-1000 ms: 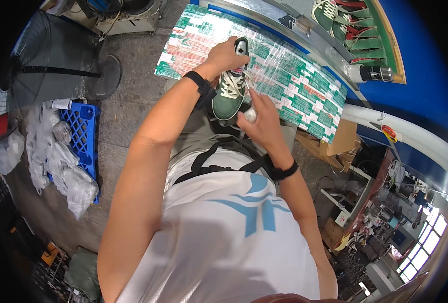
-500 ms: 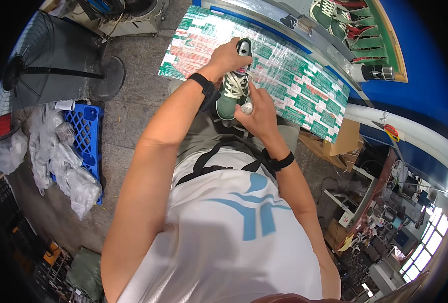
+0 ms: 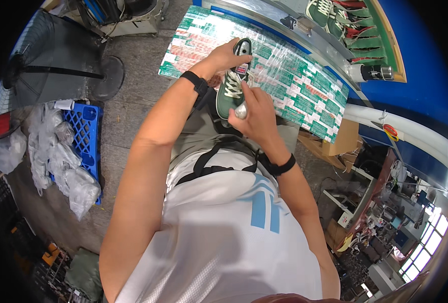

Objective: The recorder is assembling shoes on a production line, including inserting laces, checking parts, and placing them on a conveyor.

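A green sneaker [image 3: 225, 103] with pale laces rests on its sole at the near edge of a box-like work surface [image 3: 289, 76] covered in green and white printed tape and clear film. Its toe points toward me. My left hand [image 3: 225, 57] grips the shoe at the heel and collar, near the tongue label [image 3: 241, 69]. My right hand [image 3: 259, 112] is closed round a tool with a rounded silvery end [image 3: 241, 110], beside the shoe's right side. The tool's kind is mostly hidden by my fingers; the extended index finger reaches toward the laces.
At the upper right, more green shoes [image 3: 330, 17] sit by a row of green pieces in a tray [image 3: 393, 50], near a metal cylinder [image 3: 378, 72]. A fan [image 3: 57, 73] stands left. Plastic bags [image 3: 65, 156] lie on a blue pallet [image 3: 89, 123]. Red-handled scissors [image 3: 390, 132] hang right.
My right hand has turned and its index finger has moved up and left over the laces. The silvery end has shifted slightly left. My left hand keeps its hold on the sneaker.
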The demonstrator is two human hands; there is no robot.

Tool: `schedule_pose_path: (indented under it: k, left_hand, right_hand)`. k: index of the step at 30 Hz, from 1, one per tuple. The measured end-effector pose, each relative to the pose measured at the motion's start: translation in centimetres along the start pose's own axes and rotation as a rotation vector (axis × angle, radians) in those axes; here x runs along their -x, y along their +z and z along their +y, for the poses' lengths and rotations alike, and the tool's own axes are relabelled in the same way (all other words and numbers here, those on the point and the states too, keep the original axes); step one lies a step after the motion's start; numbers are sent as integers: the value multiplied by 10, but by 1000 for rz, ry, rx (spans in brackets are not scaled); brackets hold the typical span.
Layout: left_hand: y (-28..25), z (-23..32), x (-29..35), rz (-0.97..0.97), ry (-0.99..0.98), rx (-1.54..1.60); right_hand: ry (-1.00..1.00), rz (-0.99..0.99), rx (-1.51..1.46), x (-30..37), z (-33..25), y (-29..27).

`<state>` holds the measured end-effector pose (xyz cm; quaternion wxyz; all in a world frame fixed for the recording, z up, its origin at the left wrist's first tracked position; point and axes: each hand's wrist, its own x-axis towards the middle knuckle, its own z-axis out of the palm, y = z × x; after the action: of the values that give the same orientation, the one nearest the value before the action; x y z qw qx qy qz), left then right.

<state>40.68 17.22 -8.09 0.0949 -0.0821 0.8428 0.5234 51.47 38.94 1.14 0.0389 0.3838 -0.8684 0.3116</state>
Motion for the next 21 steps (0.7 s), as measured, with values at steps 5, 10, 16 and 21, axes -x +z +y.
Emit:
schedule_pose_path:
  k: [5, 10, 16, 21]
  left_hand:
    - [-16, 16, 16, -126, -102, 189]
    - [-7, -3, 7, -35, -33, 252]
    - [-1, -7, 5, 2, -54, 192]
    - [-5, 6, 13, -26, -74, 167]
  right_hand:
    - [17, -52, 3, -5, 14, 21]
    - [41, -99, -8, 0, 10, 24]
    - [32, -39, 47, -4, 9, 31]
    - [14, -19, 88, -6, 13, 31]
